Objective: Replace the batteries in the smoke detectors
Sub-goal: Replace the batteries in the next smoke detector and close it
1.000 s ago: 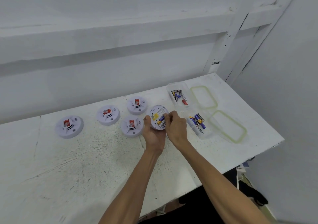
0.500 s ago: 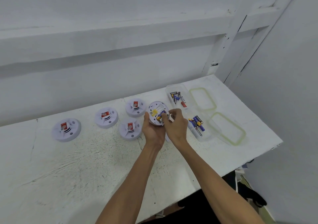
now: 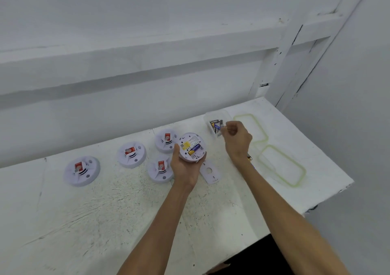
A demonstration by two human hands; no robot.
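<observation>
Out on the left of the white table (image 3: 101,215) sat the leftmost detector (image 3: 81,171), red label up, then the second detector (image 3: 132,154), then a pair close together, the near detector (image 3: 160,168) and the far detector (image 3: 166,140). Next came the left hand (image 3: 184,167), palm up, fingers cupped round the held detector (image 3: 192,147), its back turned up and tilted toward the camera, one fitted battery (image 3: 195,147) showing in the open bay. Just right of that wrist, a white cover plate (image 3: 210,172) lay flat on the table. Further right and back, the right hand (image 3: 237,136) hung over the clear tub (image 3: 219,114) of spare batteries (image 3: 215,123), fingers curled tight, pinching what looked like a loose battery (image 3: 220,131). Beyond it lay the far lid (image 3: 262,131) and the near lid (image 3: 295,173), both green-rimmed.
</observation>
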